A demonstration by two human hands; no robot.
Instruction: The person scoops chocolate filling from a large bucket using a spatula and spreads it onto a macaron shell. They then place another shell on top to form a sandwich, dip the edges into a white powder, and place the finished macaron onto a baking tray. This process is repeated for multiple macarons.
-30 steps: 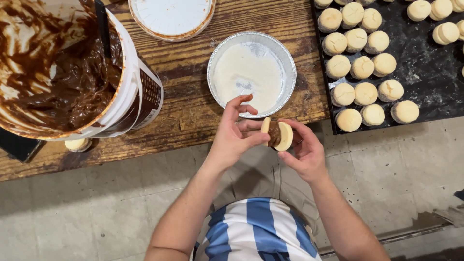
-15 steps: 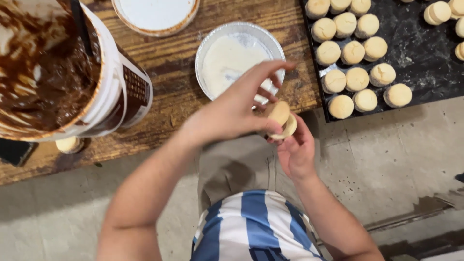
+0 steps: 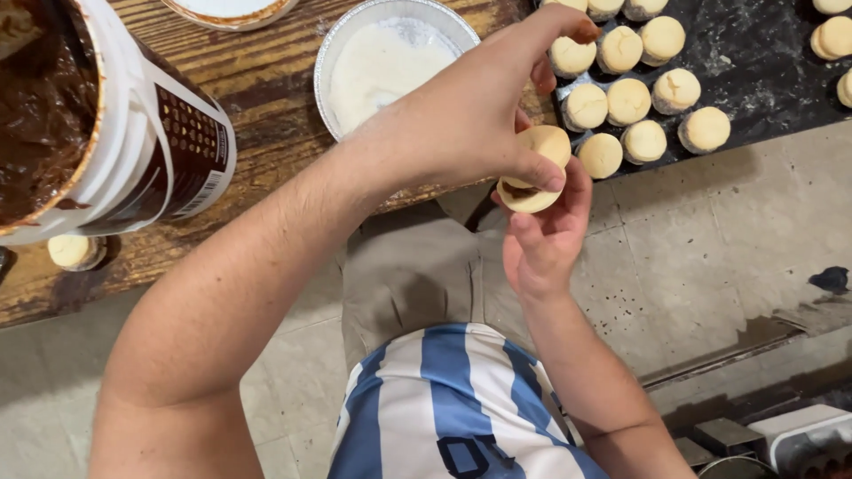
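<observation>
- Holding one sandwich cookie (image 3: pixel 535 168): two pale round biscuits with dark filling showing at the seam, held over the near edge of the table (image 3: pixel 266 98), in front of the person's lap.
- Right hand (image 3: pixel 543 239): palm up beneath the cookie, fingers cupped around its underside and closed on it.
- Left hand (image 3: pixel 470 106): reaching across from the left, thumb pressed on the cookie's top biscuit, so it too grips the cookie; forefinger stretched out toward the tray.
- Tray (image 3: pixel 754 80): dark, flat, at upper right, just beyond the hands; its near edge hangs past the table.
- Plain cookies (image 3: pixel 628 100): pale rounds in rows on the tray, close together, some touching; the nearest lies just beside the held cookie.
- Foil dish (image 3: pixel 382 53): round, holding white powder, on the table left of the tray, partly hidden by the left hand.
- Tub (image 3: pixel 133 133): large, white, with a dark label, at far left, tilted toward the camera; brown spread inside.
- Small round piece (image 3: pixel 73 252): pale, on the table just below the tub.
- Shirt (image 3: pixel 444 399): blue and white stripes, bottom centre.
</observation>
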